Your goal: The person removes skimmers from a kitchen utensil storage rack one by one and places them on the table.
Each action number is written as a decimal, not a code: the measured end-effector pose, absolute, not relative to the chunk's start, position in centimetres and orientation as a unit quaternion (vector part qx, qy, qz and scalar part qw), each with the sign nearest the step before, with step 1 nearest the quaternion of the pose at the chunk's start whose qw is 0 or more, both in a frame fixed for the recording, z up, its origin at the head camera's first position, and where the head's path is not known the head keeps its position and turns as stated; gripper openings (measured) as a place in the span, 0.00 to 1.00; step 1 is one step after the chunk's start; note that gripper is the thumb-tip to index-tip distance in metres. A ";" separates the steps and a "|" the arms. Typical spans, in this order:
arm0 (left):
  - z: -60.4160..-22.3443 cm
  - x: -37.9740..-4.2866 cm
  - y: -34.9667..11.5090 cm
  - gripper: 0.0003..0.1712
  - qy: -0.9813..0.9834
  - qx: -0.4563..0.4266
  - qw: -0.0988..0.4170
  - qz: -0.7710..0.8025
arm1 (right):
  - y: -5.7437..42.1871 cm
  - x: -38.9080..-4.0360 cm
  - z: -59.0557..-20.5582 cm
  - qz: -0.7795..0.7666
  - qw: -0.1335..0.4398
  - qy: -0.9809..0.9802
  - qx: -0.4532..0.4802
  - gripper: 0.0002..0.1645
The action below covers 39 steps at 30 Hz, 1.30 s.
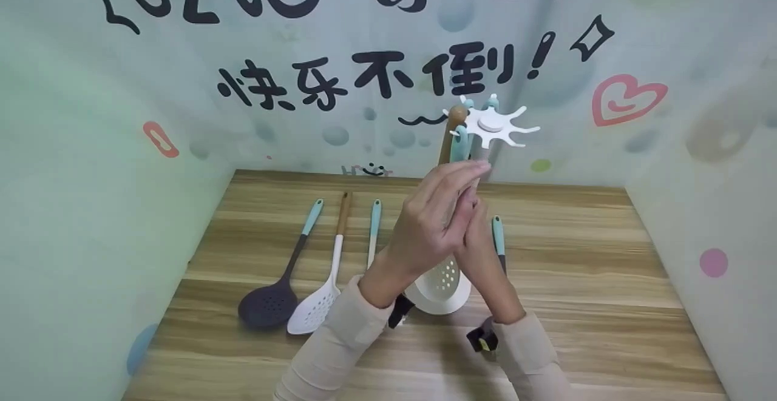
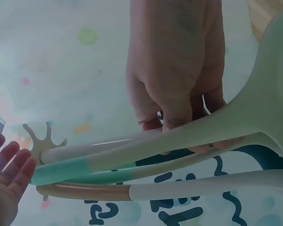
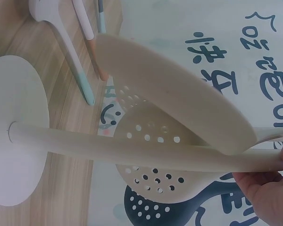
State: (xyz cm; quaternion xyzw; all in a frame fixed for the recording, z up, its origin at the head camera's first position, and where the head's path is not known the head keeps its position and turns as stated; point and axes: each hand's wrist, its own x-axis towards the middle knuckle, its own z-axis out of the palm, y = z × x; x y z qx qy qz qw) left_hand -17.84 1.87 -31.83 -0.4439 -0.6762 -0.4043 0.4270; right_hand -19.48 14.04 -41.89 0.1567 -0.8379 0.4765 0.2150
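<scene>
A white utensil rack with a star-shaped hook top [image 1: 491,123], a pole [image 3: 94,146] and a round base [image 3: 19,179] is held off the table, tilted. My right hand [image 1: 476,231] grips its pole below the hooks. Higher up, my left hand [image 1: 434,207] has its fingers extended beside the handle ends; contact is unclear. Hanging from the rack are a brown-handled utensil [image 2: 85,192], turquoise-handled ones [image 2: 61,170], a beige skimmer [image 3: 155,188] and a dark skimmer [image 3: 146,209]. Another beige utensil [image 3: 174,89] appears edge-on in the right wrist view. The hands partly hide the pole.
On the wooden table [image 1: 583,279] lie a dark slotted skimmer [image 1: 267,307], a white slotted turner [image 1: 315,310] with a brown handle, and a turquoise-handled utensil [image 1: 374,225]. Another turquoise handle [image 1: 498,234] shows right of the hands. A printed backdrop [image 1: 291,140] stands behind.
</scene>
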 end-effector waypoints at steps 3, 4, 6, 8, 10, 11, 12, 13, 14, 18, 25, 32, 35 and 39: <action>-32.4 -18.0 1.4 0.15 -0.669 -0.429 0.425 -0.434 | 14.0 -19.5 -41.9 0.469 0.224 -0.838 0.165 0.19; -32.6 -18.0 1.3 0.15 -0.668 -0.421 0.422 -0.445 | 14.0 -19.5 -42.0 0.465 0.229 -0.838 0.169 0.18; -33.0 -18.1 1.1 0.15 -0.672 -0.400 0.411 -0.468 | 14.0 -19.5 -42.0 0.459 0.234 -0.839 0.174 0.18; -33.5 -18.2 0.9 0.15 -0.680 -0.378 0.393 -0.490 | 14.0 -19.4 -42.0 0.460 0.227 -0.841 0.174 0.19; -34.1 -18.3 0.8 0.15 -0.691 -0.356 0.371 -0.508 | 14.0 -19.4 -41.9 0.460 0.221 -0.843 0.171 0.21; -34.4 -18.3 0.8 0.16 -0.696 -0.345 0.359 -0.517 | 14.0 -19.4 -41.9 0.460 0.219 -0.844 0.170 0.21; -34.8 -18.3 0.7 0.16 -0.701 -0.337 0.347 -0.525 | 14.0 -19.3 -41.9 0.460 0.217 -0.844 0.169 0.21; -35.1 -18.3 0.7 0.16 -0.705 -0.328 0.336 -0.531 | 14.0 -19.3 -41.9 0.460 0.216 -0.845 0.169 0.21; -35.4 -18.3 0.7 0.16 -0.709 -0.321 0.325 -0.538 | 14.0 -19.3 -41.8 0.459 0.217 -0.845 0.169 0.21; -36.6 -18.3 0.8 0.19 -0.716 -0.300 0.276 -0.566 | 14.0 -19.3 -41.9 0.458 0.215 -0.847 0.166 0.20; -38.4 -18.4 1.1 0.25 -0.717 -0.279 0.210 -0.603 | 14.0 -19.3 -41.9 0.461 0.213 -0.846 0.165 0.20; -39.8 -18.2 1.6 0.29 -0.703 -0.247 0.144 -0.651 | 13.8 -19.3 -41.8 0.464 0.225 -0.840 0.169 0.20; -40.4 -18.1 1.9 0.28 -0.700 -0.244 0.142 -0.656 | 13.8 -19.3 -41.8 0.466 0.226 -0.839 0.165 0.20; -41.3 -18.2 2.2 0.25 -0.705 -0.242 0.149 -0.650 | 13.8 -19.3 -41.8 0.464 0.230 -0.840 0.160 0.20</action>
